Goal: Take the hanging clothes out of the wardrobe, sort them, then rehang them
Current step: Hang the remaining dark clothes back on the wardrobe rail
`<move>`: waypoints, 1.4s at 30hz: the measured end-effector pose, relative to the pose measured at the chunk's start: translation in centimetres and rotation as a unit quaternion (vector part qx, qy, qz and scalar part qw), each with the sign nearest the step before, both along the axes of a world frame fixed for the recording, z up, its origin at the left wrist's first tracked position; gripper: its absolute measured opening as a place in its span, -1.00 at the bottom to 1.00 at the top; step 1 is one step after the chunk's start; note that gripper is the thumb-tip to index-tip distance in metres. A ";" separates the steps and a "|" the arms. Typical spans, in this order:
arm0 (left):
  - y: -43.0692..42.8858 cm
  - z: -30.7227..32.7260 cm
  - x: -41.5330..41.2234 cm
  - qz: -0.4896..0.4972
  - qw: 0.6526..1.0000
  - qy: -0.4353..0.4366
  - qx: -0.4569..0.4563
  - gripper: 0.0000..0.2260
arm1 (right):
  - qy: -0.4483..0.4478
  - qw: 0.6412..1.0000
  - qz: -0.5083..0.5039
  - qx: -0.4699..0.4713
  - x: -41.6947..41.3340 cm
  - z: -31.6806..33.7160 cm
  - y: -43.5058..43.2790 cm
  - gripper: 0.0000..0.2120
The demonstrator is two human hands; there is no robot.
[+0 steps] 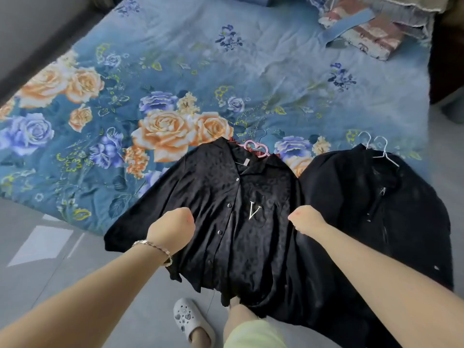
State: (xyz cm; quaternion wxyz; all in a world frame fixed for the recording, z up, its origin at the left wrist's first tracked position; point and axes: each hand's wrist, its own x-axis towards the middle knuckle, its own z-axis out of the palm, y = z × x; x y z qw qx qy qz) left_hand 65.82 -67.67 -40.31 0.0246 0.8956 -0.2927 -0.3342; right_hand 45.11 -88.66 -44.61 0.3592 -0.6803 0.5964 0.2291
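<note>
A buttoned shirt [226, 222] lies on the near edge of the bed [251, 71], with a second garment [376, 217] just to its right and folded bedding [371, 33] far behind.

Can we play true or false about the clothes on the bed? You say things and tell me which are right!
1. The shirt with the V on it is black. True.
2. The hanger at that shirt's collar is green. False: the hanger is pink.
3. Both hands are on the shirt. True: the left hand and the right hand both grip it.
4. The sheet on the bed is plain white. False: the sheet is blue with flowers.
5. The bracelet is on the right wrist. False: the bracelet is on the left wrist.
</note>
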 end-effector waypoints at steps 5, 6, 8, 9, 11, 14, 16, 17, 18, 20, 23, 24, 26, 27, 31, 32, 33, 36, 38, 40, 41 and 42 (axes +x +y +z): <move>-7.9 -4.5 0.4 0.000 0.999 0.029 0.015 -0.74 | 0.018 0.999 0.029 0.021 2.2 -5.3 -5.9 -0.89; -9.2 -5.6 0.5 -0.002 0.999 0.031 0.022 -0.76 | 0.023 0.999 0.039 0.018 2.9 -6.5 -7.2 -0.85; -11.6 -7.8 1.0 -0.012 0.998 0.036 0.043 -0.82 | 0.031 0.998 0.058 -0.006 4.6 -8.8 -10.0 -0.72; -12.6 -8.7 1.3 -0.018 0.998 0.041 0.051 -0.81 | 0.029 0.997 0.067 -0.019 5.8 -9.5 -11.3 -0.71; -14.5 -10.8 2.0 -0.027 0.996 0.047 0.068 -0.79 | 0.012 0.997 0.065 -0.044 8.0 -11.9 -14.1 -0.85; -16.8 -13.5 3.4 -0.027 0.995 0.049 0.084 -0.79 | 0.016 0.992 0.087 -0.093 11.2 -15.3 -17.4 -0.58; -17.6 -15.1 4.3 -0.021 0.995 0.052 0.088 -0.80 | 0.049 0.983 0.141 -0.107 12.7 -17.5 -18.7 -0.54; -17.9 -15.8 4.6 -0.014 0.994 0.054 0.089 -0.80 | 0.060 0.980 0.157 -0.109 13.2 -18.6 -19.1 -0.53; -18.1 -16.3 4.9 -0.007 0.994 0.058 0.091 -0.81 | 0.072 0.978 0.162 -0.114 13.4 -19.6 -19.3 -0.56; -18.1 -17.2 5.3 0.002 0.993 0.064 0.098 -0.82 | 0.089 0.975 0.148 -0.143 13.6 -21.2 -19.7 -0.67; -17.7 -17.7 5.4 0.004 0.992 0.067 0.110 -0.83 | 0.104 0.976 0.118 -0.147 13.3 -21.6 -20.3 -0.67; -17.4 -17.7 5.4 0.004 0.991 0.066 0.115 -0.83 | 0.106 0.977 0.125 -0.137 13.2 -21.4 -20.4 -0.64; -16.9 -17.4 5.2 0.008 0.991 0.062 0.117 -0.82 | 0.103 0.972 0.161 -0.138 13.1 -20.4 -20.2 -0.63; -16.6 -17.1 5.2 0.012 0.991 0.062 0.115 -0.82 | 0.090 0.969 0.171 -0.153 13.1 -19.6 -19.9 -0.65; -15.3 -15.3 5.2 0.030 0.993 0.061 0.098 -0.81 | -0.081 0.980 0.103 -0.148 13.2 -16.0 -18.3 -0.62; -14.9 -14.7 5.2 0.032 0.994 0.057 0.092 -0.81 | -0.147 0.980 0.068 -0.113 13.2 -14.9 -17.8 -0.61; -14.4 -13.9 5.2 0.036 0.994 0.054 0.084 -0.82 | -0.198 0.977 0.039 -0.072 13.2 -13.5 -17.3 -0.58; -12.5 -10.8 4.7 0.049 0.996 0.055 0.050 -0.82 | -0.254 0.966 0.051 0.004 13.1 -8.3 -15.3 -0.61; -10.9 -8.2 4.1 0.041 0.997 0.048 0.034 -0.79 | -0.261 0.960 0.094 0.044 12.9 -5.0 -12.9 -0.68; -8.8 -5.5 3.6 0.025 0.999 0.028 0.018 -0.71 | -0.284 0.951 0.110 0.054 12.6 -2.0 -9.8 -0.69; -7.6 -4.1 3.2 0.024 1.000 0.015 0.005 -0.68 | -0.296 0.948 0.113 0.031 12.3 -0.4 -8.1 -0.67; -6.2 -2.9 2.9 0.030 0.999 0.004 -0.012 -0.66 | -0.307 0.944 0.117 -0.005 12.0 1.2 -6.3 -0.64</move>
